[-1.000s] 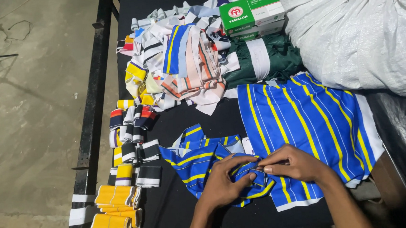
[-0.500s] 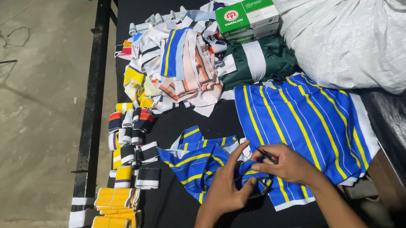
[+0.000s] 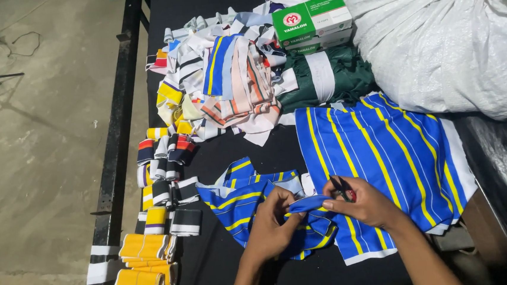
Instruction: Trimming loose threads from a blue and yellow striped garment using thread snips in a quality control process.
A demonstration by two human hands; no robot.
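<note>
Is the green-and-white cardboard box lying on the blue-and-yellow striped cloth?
No, the green-and-white cardboard box sits at the table's far end, beyond the dark green cloth bundle, apart from the blue-and-yellow striped cloth.

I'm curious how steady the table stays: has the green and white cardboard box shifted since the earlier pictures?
No. The green and white cardboard box sits against the white woven sack, above the dark green cloth bundle, as before.

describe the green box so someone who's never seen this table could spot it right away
Start at the big white sack filling the far right end of the black table. Just left of it, a green and white box tops a short stack of boxes. It is the only rigid, boxy thing among soft fabric.
</note>
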